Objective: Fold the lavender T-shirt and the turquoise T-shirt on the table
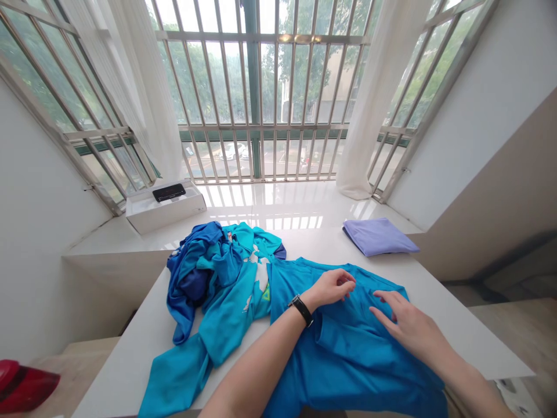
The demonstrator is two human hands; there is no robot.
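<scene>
Seen from the head camera, two bare hands work over a bright blue T-shirt point(348, 366) spread on a white table point(478, 339), its collar toward the window. The left hand point(331, 288), a black wristwatch point(301, 309) on its wrist, curls on the upper shirt; whether it pinches the cloth cannot be told. The right hand point(411, 328) lies open just beside it, fingers point(387, 299) spread on the fabric, the two hands apart. The step in hand appears to be smoothing the shirt flat, and ridges near the fingers look as if they call for more pressing out. To the left, touching the shirt, lies a rumpled heap of blue and turquoise garments point(204, 273), one long length trailing toward the table's near edge. A folded lavender cloth point(378, 237) sits at the far right of the table. Beyond are a white box point(165, 206) on the sill, white curtains point(152, 98) and a barred window point(256, 75).
</scene>
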